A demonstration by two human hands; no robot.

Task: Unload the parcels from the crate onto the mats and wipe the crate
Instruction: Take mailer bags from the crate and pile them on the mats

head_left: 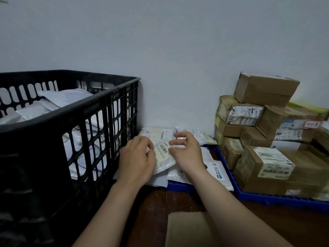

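The black slatted crate stands at the left, and several white soft parcels are inside it. Just right of the crate, a white parcel with a barcode label lies on a pile of white parcels on the blue mat. My left hand grips its left edge with curled fingers. My right hand pinches its right edge between thumb and forefinger, with the other fingers raised.
A second blue mat at the right carries a stack of brown cardboard boxes against the wall. A flat piece of brown cardboard lies on the dark floor near me. The wall stands close behind everything.
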